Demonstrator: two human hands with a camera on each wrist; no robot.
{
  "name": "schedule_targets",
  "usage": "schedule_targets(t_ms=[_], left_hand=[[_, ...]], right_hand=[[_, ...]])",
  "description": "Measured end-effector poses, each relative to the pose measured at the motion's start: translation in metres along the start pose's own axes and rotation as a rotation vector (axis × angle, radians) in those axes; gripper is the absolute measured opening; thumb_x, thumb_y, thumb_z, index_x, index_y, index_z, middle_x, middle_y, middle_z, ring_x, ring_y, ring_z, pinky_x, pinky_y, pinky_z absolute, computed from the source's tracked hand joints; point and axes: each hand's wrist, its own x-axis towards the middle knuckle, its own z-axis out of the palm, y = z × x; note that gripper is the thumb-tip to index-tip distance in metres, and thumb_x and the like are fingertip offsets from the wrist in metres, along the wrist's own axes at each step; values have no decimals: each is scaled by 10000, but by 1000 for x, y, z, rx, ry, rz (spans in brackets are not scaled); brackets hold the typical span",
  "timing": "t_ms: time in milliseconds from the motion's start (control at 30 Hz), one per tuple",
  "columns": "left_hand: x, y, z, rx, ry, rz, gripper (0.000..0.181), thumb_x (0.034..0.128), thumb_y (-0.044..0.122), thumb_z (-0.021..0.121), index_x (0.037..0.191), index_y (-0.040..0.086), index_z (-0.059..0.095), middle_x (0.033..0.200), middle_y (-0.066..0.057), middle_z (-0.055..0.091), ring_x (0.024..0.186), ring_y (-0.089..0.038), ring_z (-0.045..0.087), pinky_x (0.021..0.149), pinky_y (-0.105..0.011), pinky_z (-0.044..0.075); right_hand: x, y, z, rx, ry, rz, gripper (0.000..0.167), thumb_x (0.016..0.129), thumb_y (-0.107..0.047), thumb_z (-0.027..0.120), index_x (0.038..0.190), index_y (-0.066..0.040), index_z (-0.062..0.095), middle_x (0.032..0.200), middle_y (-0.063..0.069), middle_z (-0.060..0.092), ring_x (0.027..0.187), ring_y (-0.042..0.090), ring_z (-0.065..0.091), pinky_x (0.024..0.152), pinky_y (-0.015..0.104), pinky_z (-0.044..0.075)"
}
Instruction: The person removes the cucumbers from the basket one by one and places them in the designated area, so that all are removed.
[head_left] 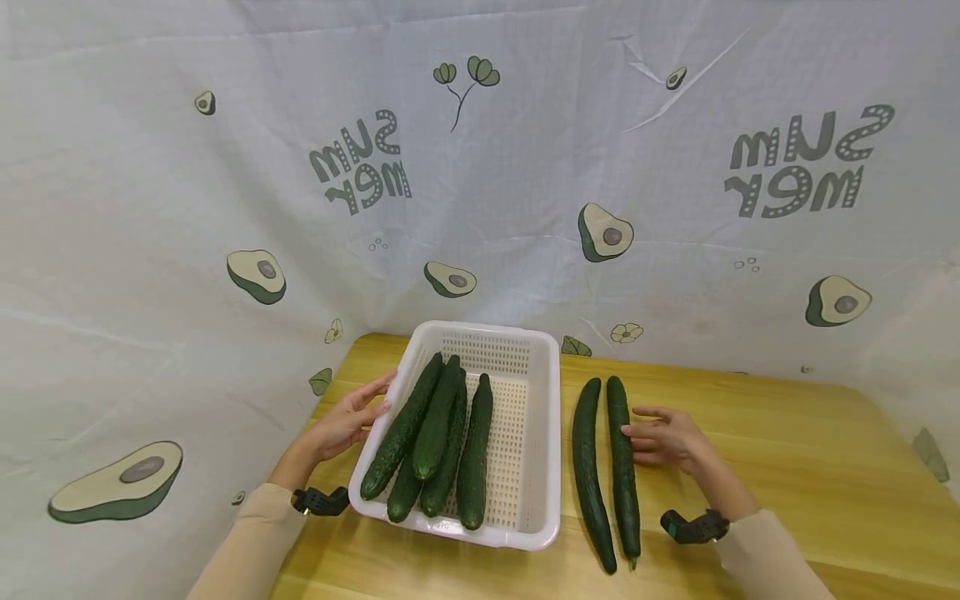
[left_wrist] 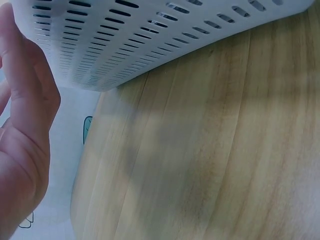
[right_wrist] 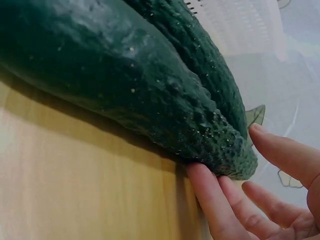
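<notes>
A white perforated plastic basket [head_left: 552, 433] holds several dark green cucumbers [head_left: 476, 458], bunched toward its left and front. My left hand [head_left: 341, 427] touches the basket's left side, fingers extended; in the left wrist view the hand [left_wrist: 25, 110] lies along the slotted wall [left_wrist: 125, 42]. Right of the basket, two cucumbers lie side by side on the table: a slightly curved one [head_left: 588, 467] and a straighter one [head_left: 624, 492]. With loosely bent fingers, my right hand [head_left: 670, 439] touches the straighter cucumber [right_wrist: 150, 100]; in the right wrist view, fingertips meet its underside while the thumb stays near its end.
All of this stands on a yellowish wooden table [head_left: 750, 467]. Behind and to the left hangs a white cloth [head_left: 510, 192] printed with avocados and lettering, reaching the table's back edge. Black straps with small devices [head_left: 321, 500] sit on both wrists.
</notes>
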Motion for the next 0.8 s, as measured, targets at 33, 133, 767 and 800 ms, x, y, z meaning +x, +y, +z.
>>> schedule_targets(t_ms=[33, 133, 767, 800], left_hand=[[0, 0, 0, -1, 3, -2, 626, 1078, 146, 467, 1620, 191, 155, 1559, -203, 184, 1057, -191, 607, 782, -358, 573], [0, 0, 1, -6, 8, -5, 629, 1076, 147, 472, 1619, 197, 160, 1564, -204, 182, 1043, -189, 612, 770, -344, 576], [-1, 1, 2, -13, 16, -5, 627, 1076, 149, 475, 1619, 216, 169, 1541, -170, 203, 1033, -164, 585, 750, -319, 575], [-1, 1, 2, -13, 17, -6, 627, 1076, 151, 476, 1619, 217, 170, 1538, -167, 207, 1033, -166, 584, 751, -320, 575]], right_hand=[[0, 0, -1, -4, -5, 0, 779, 937, -58, 693, 1501, 164, 203, 1305, 368, 479, 1030, 364, 650, 825, 497, 567], [2, 1, -3, -7, -15, 1, 764, 945, -65, 686, 1496, 169, 213, 1233, 291, 563, 1022, 342, 655, 825, 490, 568], [5, -24, -15, 45, -7, -13, 775, 952, -102, 690, 1508, 147, 210, 965, 26, 662, 914, 269, 701, 792, 452, 582], [5, -27, -14, 38, -10, -22, 775, 957, -117, 688, 1510, 145, 212, 955, 9, 659, 914, 260, 701, 794, 446, 581]])
